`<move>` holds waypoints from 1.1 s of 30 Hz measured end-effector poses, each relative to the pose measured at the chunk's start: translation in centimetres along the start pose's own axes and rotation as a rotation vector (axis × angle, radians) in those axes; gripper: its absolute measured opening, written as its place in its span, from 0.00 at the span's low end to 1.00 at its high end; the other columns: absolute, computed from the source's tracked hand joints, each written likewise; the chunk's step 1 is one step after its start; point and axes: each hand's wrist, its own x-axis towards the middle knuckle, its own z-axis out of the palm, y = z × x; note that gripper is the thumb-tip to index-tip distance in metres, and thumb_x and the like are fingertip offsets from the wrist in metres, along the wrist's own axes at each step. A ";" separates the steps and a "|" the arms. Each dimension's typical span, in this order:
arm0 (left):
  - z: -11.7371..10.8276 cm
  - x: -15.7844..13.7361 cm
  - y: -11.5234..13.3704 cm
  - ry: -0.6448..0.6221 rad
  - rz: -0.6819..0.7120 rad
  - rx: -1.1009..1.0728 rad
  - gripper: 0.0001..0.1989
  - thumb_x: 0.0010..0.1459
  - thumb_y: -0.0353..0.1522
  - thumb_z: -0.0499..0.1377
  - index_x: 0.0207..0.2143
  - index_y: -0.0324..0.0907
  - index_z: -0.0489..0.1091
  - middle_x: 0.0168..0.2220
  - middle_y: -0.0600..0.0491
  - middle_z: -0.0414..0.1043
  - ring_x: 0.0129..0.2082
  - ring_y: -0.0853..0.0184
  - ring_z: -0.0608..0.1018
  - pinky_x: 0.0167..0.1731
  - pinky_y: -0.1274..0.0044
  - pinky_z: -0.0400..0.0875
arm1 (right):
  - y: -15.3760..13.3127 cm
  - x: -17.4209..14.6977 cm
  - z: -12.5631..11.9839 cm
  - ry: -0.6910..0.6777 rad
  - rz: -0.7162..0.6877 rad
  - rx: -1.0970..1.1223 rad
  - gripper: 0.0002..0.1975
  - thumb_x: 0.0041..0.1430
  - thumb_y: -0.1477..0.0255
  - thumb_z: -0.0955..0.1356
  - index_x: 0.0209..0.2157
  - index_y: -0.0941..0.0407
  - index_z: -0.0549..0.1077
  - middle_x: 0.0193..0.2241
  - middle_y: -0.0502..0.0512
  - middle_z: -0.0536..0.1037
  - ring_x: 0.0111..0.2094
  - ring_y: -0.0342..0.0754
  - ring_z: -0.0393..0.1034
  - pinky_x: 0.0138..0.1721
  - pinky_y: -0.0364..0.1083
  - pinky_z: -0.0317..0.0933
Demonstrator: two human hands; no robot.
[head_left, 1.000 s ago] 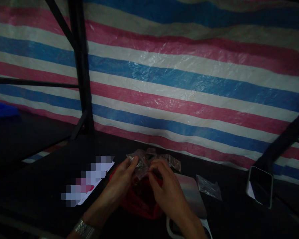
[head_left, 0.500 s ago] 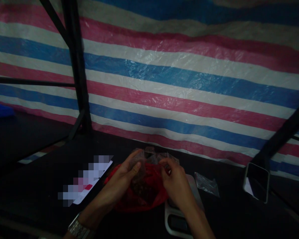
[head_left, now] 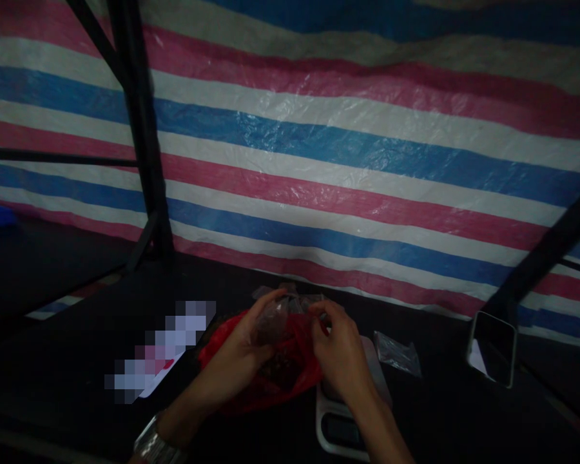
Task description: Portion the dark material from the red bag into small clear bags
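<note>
My left hand [head_left: 239, 348], with a silver watch band [head_left: 157, 441] on its wrist, curls around the left side of a clear plastic bag [head_left: 274, 317]. Its thumb points down over a red plastic bag [head_left: 244, 401]. The right side of the clear bag is pinched between the fingers of my right hand [head_left: 337, 345]. Small dark pieces [head_left: 284, 367], too dim to name, lie inside the open red bag below both hands. A white scale [head_left: 326, 435] with a dark display is partly hidden under my right forearm.
Right of the scale lies a flat packet of clear plastic [head_left: 397, 354]. A phone [head_left: 492, 351] leans near a slanted black post [head_left: 541, 274]. At left, a white sheet or card [head_left: 159, 380] is partly blurred out. A striped tarp [head_left: 328, 174] hangs behind the black table [head_left: 91, 348].
My left thumb has moved down off the face of the clear bag, whose mouth looks spread wider. My right hand keeps its pinch. The view has shifted slightly.
</note>
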 end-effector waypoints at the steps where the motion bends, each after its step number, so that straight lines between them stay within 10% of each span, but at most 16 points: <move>1: 0.1 0.1 -0.2 0.003 0.014 0.014 0.46 0.47 0.21 0.63 0.69 0.51 0.62 0.71 0.49 0.67 0.67 0.55 0.74 0.69 0.60 0.63 | 0.0 0.0 0.0 0.005 -0.009 0.001 0.14 0.61 0.80 0.63 0.41 0.53 0.78 0.43 0.56 0.83 0.46 0.54 0.78 0.51 0.52 0.68; 8: 0.3 0.6 -1.4 -0.023 0.057 0.055 0.48 0.45 0.19 0.58 0.70 0.51 0.58 0.75 0.47 0.58 0.71 0.53 0.67 0.67 0.61 0.67 | -0.9 -0.1 -0.2 0.085 -0.172 0.085 0.13 0.62 0.79 0.66 0.45 0.52 0.77 0.46 0.56 0.80 0.50 0.54 0.75 0.55 0.53 0.66; 13: -0.2 0.6 -2.3 -0.055 0.107 0.116 0.53 0.43 0.16 0.55 0.72 0.53 0.55 0.77 0.51 0.54 0.75 0.57 0.61 0.74 0.58 0.51 | -2.2 -0.6 -0.4 -0.048 -0.298 0.117 0.20 0.61 0.80 0.69 0.53 0.49 0.76 0.53 0.54 0.79 0.56 0.52 0.72 0.60 0.53 0.63; 33: -0.7 0.3 -3.2 -0.106 0.124 0.174 0.53 0.51 0.16 0.55 0.77 0.51 0.44 0.77 0.46 0.53 0.76 0.59 0.58 0.75 0.60 0.49 | -3.1 -0.3 0.7 -0.078 -0.257 0.085 0.11 0.66 0.83 0.70 0.40 0.52 0.81 0.42 0.52 0.83 0.49 0.52 0.76 0.54 0.51 0.65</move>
